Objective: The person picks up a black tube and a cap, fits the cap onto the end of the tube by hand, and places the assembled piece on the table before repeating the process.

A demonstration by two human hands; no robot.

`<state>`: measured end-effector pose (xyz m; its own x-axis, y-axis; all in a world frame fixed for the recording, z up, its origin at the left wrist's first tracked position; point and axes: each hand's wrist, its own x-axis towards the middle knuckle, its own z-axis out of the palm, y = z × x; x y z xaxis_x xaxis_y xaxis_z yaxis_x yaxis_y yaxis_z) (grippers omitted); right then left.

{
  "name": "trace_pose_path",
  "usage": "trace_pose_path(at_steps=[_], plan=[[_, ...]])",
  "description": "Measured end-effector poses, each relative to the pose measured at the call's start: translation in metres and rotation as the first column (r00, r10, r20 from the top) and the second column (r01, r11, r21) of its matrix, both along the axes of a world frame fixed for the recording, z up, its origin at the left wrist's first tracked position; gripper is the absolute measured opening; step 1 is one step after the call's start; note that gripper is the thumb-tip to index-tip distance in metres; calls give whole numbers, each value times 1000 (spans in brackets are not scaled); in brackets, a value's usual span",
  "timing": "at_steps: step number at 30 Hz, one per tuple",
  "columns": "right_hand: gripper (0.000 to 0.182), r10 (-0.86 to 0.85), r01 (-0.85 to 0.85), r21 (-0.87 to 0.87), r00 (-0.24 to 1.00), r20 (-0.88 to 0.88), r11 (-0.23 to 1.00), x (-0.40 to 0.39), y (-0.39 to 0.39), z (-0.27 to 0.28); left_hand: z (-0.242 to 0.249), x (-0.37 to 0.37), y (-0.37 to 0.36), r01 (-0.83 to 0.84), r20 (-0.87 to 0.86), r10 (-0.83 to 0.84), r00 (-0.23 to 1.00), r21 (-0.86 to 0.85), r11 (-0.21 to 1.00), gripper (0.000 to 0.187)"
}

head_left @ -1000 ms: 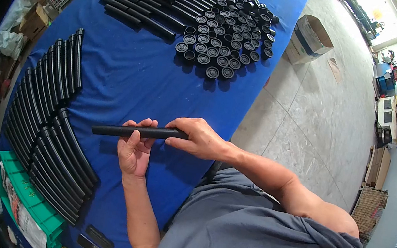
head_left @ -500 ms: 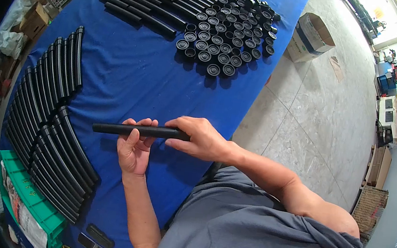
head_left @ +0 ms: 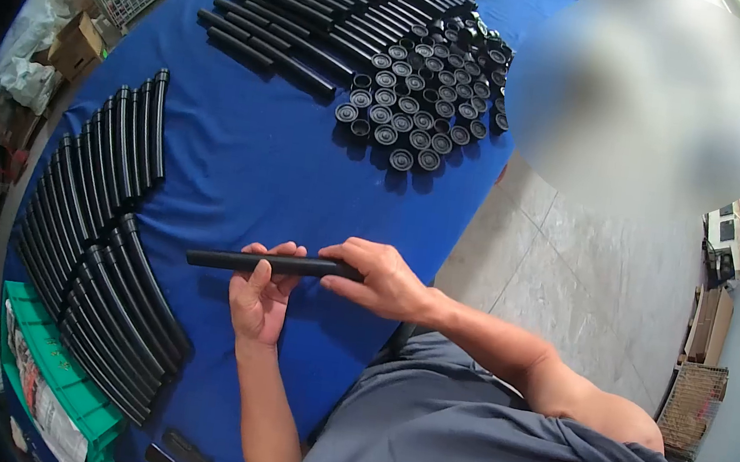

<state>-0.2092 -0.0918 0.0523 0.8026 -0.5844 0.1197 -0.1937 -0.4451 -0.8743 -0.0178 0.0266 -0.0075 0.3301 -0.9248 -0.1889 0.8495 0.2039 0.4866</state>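
Note:
A black plastic tube (head_left: 228, 260) lies level across both my hands above the blue cloth. Around its middle, my left hand (head_left: 262, 296) grips from below, thumb on the near side and fingertips on the far side. My right hand (head_left: 378, 278) wraps over the tube's right end and hides it. To the left, capped black tubes (head_left: 121, 154) lie side by side in two overlapping rows. Farther off are plain black tubes (head_left: 286, 13) in rows, with a cluster of round black caps (head_left: 408, 111) beside them.
A blue cloth (head_left: 259, 153) covers the table. At its near left corner stands a green crate (head_left: 62, 369) holding papers, with a dark flat object (head_left: 188, 451) close by. A blurred patch hides part of the upper right; concrete floor (head_left: 559, 273) shows below it.
The whole view has shifted slightly, so the table and hands appear lower and further right. Both hands keep the same hold on the tube. A blurred patch now covers the upper right.

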Motion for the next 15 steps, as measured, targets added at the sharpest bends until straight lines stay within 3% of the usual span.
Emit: trace_pose_path(at_steps=[2, 3, 5, 6, 7, 8, 11, 12, 14, 15], plan=[[34, -2, 2, 35, 1000, 15, 999, 1, 1, -1, -3, 2, -1, 1, 20, 0, 1000, -23, 1000, 23], [35, 22, 6, 243, 994, -111, 970, 2, -2, 9, -3, 3, 0, 6, 22, -5, 1000, -48, 999, 22], [38, 144, 95, 620, 935, -324, 779, 5, -11, 34, -2, 1, 3, 5, 21, -3, 1000, -62, 998, 22], [39, 120, 80, 589, 948, -293, 804, 4, -11, 31, -1, 1, 1, -2, 17, 3, 1000, -54, 999, 21], [40, 23, 7, 249, 993, -117, 968, 3, -10, 5, -2, 0, 1, -7, 10, 8, 1000, -42, 999, 21], [41, -2, 13, -131, 996, 85, 991, 1, -6, -21, -3, 0, 3, 1, -2, -1, 1000, -28, 1000, 21], [43, 7, 38, -226, 981, 196, 973, 3, -4, -27, -4, 3, 3, 11, 0, -11, 1000, -14, 1000, 23], [39, 14, 2, 276, 998, -56, 961, -1, -2, 7, -3, 3, 1, 19, 18, -18, 1000, -47, 999, 24], [39, 49, 22, 485, 990, -132, 874, -1, -8, 8, -6, 5, 3, 49, 68, -42, 997, -103, 993, 26], [39, 30, 9, 459, 996, -78, 888, -1, -8, 5, -4, 2, 1, 30, 86, -20, 996, -111, 993, 27]])
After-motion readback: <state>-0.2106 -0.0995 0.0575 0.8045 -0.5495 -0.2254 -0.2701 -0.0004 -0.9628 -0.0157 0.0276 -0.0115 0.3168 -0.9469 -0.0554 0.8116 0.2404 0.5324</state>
